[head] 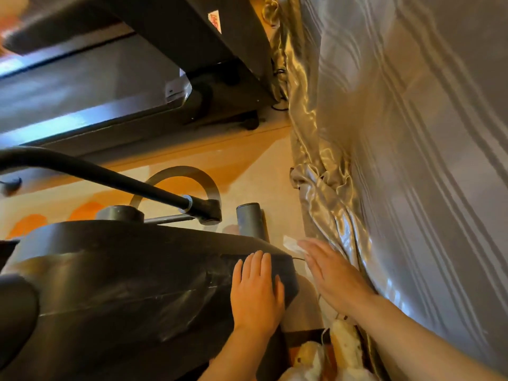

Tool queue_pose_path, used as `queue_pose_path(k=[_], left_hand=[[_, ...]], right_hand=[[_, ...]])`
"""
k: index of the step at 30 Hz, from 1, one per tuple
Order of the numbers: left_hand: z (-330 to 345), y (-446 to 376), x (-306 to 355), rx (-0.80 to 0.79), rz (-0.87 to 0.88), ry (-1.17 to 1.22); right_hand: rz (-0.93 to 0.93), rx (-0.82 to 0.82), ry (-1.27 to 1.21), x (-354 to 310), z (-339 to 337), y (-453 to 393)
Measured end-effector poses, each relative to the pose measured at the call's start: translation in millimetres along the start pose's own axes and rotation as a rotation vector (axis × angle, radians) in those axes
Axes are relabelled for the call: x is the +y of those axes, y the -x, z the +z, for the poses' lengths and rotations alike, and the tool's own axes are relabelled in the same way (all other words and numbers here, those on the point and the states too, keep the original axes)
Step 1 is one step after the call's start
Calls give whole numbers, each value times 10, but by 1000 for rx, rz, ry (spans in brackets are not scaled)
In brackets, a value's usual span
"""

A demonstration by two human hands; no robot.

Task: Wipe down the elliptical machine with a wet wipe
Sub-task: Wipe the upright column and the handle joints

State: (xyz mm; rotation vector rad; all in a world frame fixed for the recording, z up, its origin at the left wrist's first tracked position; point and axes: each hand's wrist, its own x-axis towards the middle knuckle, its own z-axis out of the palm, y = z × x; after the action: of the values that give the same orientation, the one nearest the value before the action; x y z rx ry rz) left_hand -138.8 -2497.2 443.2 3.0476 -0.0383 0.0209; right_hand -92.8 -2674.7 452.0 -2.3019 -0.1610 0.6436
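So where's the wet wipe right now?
In the head view the wet wipe shows as a white scrap under the right hand's fingertips, between the elliptical machine's dark housing and the shiny curtain.

At lower centre of the frame, the left hand [257,287] lies flat on the dark elliptical housing [123,284]. Just right of it, the right hand [334,273] presses a white wipe [292,244] beside shiny curtains [330,188] along the right.

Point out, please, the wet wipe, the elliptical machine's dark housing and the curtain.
wet wipe [292,244]: head view, on the white edge showing beyond the right hand's fingertips.
dark housing [132,273]: head view, on its broad top face.
curtain [412,133]: head view, on a striped fold.
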Motion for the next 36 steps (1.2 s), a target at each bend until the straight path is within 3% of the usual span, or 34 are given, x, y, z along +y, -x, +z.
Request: queue_pose_path(k=[7, 14, 26, 36], left_hand=[[-402, -60, -79, 43, -252, 8], [-801, 90, -33, 110, -449, 6], [-1402, 373, -174, 240, -579, -2], [-1855, 729, -511, 369, -697, -11]], right_hand=[[-149, -132, 57, -416, -72, -412], [-399, -247, 278, -809, -425, -560], [-652, -345, 524, -1767, -525, -422], [-831, -351, 559, -2571, -404, -268]])
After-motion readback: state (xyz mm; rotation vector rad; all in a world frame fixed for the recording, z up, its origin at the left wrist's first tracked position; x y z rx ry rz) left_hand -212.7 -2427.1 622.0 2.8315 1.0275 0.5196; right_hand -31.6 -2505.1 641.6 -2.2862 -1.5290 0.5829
